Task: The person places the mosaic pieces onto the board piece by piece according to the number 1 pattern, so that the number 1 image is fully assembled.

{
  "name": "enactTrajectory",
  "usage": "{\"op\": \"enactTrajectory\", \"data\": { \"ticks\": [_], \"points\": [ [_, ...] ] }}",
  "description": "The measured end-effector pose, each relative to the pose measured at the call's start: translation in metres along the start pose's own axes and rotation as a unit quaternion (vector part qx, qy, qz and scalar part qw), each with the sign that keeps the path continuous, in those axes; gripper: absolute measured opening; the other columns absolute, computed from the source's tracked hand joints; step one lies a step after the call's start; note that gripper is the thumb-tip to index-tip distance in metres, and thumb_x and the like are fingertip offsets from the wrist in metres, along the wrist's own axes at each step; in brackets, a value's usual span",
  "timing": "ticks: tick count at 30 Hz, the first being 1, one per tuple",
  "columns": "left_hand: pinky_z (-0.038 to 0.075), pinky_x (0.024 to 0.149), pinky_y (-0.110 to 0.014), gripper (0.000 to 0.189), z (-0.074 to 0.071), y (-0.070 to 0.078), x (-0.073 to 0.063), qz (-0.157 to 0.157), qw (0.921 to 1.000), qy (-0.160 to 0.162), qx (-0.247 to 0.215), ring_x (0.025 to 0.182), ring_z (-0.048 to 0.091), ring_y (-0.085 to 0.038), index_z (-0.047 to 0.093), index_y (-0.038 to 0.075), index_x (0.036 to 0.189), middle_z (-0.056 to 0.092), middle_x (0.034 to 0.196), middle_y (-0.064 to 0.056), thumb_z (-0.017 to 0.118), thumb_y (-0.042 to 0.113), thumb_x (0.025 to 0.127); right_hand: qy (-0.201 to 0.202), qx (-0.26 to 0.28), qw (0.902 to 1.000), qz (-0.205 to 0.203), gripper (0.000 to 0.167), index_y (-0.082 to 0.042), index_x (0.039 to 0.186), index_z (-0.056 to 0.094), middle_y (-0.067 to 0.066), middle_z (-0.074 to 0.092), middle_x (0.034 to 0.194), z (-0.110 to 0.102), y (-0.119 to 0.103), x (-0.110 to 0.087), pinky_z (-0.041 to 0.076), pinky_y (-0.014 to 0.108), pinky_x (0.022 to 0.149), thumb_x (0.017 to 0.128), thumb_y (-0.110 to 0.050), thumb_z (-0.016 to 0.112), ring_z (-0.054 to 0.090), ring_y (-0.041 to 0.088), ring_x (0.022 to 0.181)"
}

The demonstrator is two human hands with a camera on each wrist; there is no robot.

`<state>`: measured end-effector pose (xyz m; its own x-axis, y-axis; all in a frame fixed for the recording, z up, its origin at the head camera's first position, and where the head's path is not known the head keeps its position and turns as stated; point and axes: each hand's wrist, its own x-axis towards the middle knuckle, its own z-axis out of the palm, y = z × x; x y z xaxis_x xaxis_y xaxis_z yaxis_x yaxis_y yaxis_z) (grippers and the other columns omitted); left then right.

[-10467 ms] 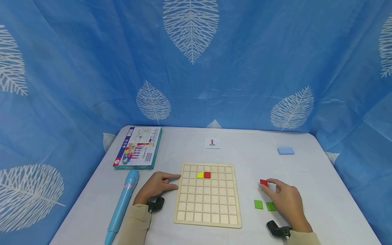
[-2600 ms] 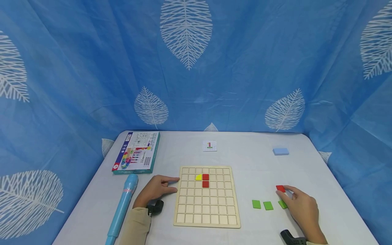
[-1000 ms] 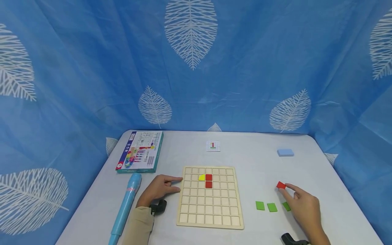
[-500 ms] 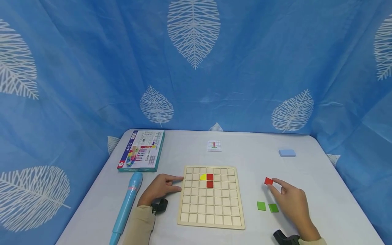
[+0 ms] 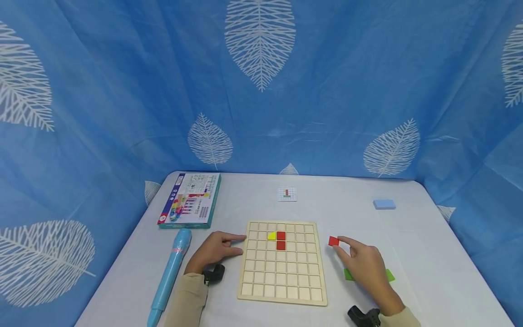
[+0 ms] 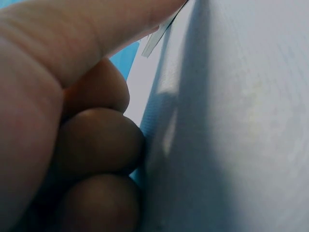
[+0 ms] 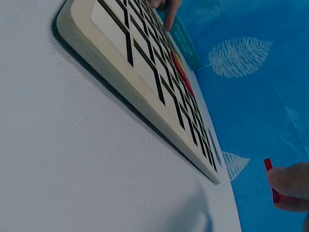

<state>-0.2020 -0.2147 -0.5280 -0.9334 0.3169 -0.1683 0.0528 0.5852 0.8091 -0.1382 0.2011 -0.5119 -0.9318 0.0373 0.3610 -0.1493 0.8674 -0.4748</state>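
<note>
Between thumb and index finger, my right hand (image 5: 363, 265) pinches a red square tile (image 5: 333, 241), held just off the right edge of the wooden grid board (image 5: 269, 277). The right wrist view shows this red tile (image 7: 273, 191) edge-on at the fingertips. My left hand (image 5: 214, 250) has its index finger and thumb reaching to the board's left edge; its other fingers are bent in the left wrist view. Set in the board are a yellow piece (image 5: 271, 236) with a cut corner, an upper red tile (image 5: 280, 235) and a lower red tile (image 5: 280, 245).
Green tiles (image 5: 349, 274) lie partly hidden beneath my right hand. Behind the board is a small pattern card (image 5: 287, 194). A pale blue block (image 5: 384, 204) sits back right. On the left are a printed box (image 5: 189, 200) and a long light-blue tube (image 5: 168, 274).
Over the last second, my right hand has carried the red tile leftward, close to the board. Since the oldest frame, a second red tile has come onto the board. My left hand stays at its edge.
</note>
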Motion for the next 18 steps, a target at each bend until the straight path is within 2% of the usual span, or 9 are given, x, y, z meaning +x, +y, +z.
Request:
{"op": "enactTrajectory", "data": {
  "ticks": [5,14,18],
  "points": [
    [0.027,0.051,-0.024,0.043,0.000,0.001,0.000,-0.007,1.0000,-0.001,-0.006,0.054,0.035,-0.013,0.075,0.021,0.126,0.039,0.057,0.005,0.085,0.028,0.084,-0.012,0.004,0.9998,-0.018,0.034,-0.007,0.112,0.078,-0.010,0.029,0.049,0.004,-0.009,0.006,0.023,0.026,0.046,0.083,-0.021,0.087,0.025,0.008,0.044],
    [0.027,0.051,-0.024,0.044,0.000,0.001,0.001,-0.004,1.0000,0.000,0.002,0.054,0.034,-0.012,0.075,0.021,0.126,0.039,0.057,0.006,0.086,0.028,0.084,-0.057,0.017,0.9982,-0.008,0.036,-0.009,0.117,0.077,-0.010,0.032,0.050,0.013,-0.032,0.009,0.025,0.026,0.049,0.086,-0.027,0.084,0.028,0.009,0.047],
    [0.027,0.051,-0.024,0.044,0.001,0.001,0.000,-0.003,1.0000,0.002,0.006,0.054,0.035,-0.012,0.075,0.021,0.126,0.039,0.058,0.006,0.086,0.028,0.084,-0.066,0.027,0.9973,-0.018,0.037,-0.009,0.117,0.077,-0.011,0.032,0.050,0.020,-0.043,0.007,0.025,0.025,0.049,0.086,-0.028,0.084,0.027,0.006,0.048]
  ]
}}
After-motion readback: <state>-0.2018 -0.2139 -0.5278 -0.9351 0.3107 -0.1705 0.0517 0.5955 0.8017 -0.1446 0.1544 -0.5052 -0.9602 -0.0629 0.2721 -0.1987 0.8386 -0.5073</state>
